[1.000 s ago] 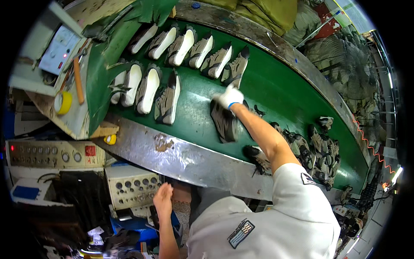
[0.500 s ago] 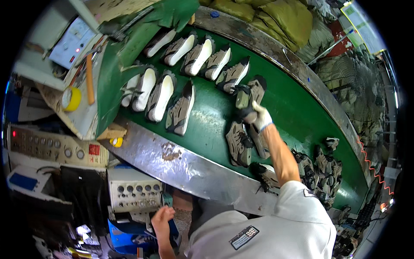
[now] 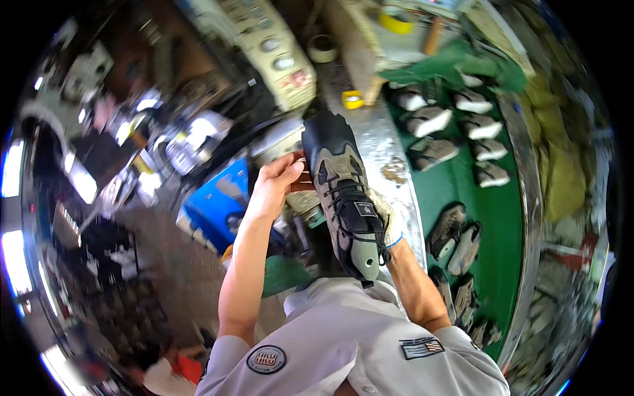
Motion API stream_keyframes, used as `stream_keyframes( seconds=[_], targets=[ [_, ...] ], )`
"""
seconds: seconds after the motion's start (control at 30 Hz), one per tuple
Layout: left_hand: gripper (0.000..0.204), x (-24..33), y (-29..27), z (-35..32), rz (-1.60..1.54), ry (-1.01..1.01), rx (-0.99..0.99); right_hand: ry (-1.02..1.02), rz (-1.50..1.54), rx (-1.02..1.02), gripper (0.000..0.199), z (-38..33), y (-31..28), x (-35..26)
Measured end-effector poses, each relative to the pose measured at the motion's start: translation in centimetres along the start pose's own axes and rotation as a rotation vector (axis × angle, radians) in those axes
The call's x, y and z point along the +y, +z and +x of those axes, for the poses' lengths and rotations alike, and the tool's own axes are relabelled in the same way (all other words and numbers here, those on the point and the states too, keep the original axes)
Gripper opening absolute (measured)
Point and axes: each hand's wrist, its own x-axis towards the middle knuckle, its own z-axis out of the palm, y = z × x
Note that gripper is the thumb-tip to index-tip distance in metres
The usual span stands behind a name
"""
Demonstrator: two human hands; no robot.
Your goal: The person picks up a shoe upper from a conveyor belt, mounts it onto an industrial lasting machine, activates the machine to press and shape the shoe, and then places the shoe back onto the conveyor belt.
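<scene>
Clasping the laced shoe (image 3: 347,198), the partly hidden, gloved right hand (image 3: 393,228) closes against one side while the bare left hand (image 3: 276,183), half-curled, adjoins the other, its grip unclear.

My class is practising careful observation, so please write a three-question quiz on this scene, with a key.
1. Short answer: Which hand wears the white fabric glove?
2. True or false: The tan-and-black lace-up shoe with a grey-green heel lies on the long green work surface.
3. Fill in: Beside the green work surface runs a shiny strip of ____.

Key:
1. The right hand.
2. False; the right hand holds it off the surface.
3. Metal.
</scene>
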Motion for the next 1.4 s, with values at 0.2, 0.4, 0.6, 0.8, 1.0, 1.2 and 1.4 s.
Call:
stream_keyframes(
  seconds=[0.2, 0.4, 0.6, 0.8, 1.0, 1.2, 1.4],
  targets=[
    [0.011, 0.4, -12.5, -8.2, -0.067, 0.094, 0.564, 0.180, -0.288, -0.140, 0.065, 6.9, 9.3, 6.0],
    [0.034, 2.3, -18.2, -11.7, -0.177, 0.275, 0.796, 0.187, -0.488, -0.135, 0.055, 12.0, 15.5, 11.5],
    [0.044, 4.4, -21.5, -12.3, -0.234, 0.429, 0.863, 0.188, -0.373, -0.188, 0.052, 15.5, 19.7, 14.5],
    [0.046, 4.3, -23.3, -11.2, -0.277, 0.519, 0.823, 0.054, -0.441, -0.192, 0.049, 18.8, 19.2, 18.0],
    [0.033, -0.3, -22.0, -11.1, -0.417, 0.160, 0.862, 0.112, -0.281, -0.138, 0.036, 19.7, 18.3, 21.0],
    [0.052, 0.3, -19.8, -11.8, -0.487, 0.156, 0.773, 0.066, -0.283, -0.093, 0.033, 18.7, 19.0, 21.7],
    [0.051, -1.2, -19.9, -10.5, -0.525, 0.148, 0.831, 0.039, -0.376, -0.104, 0.031, 19.3, 18.5, 20.7]
  ],
)
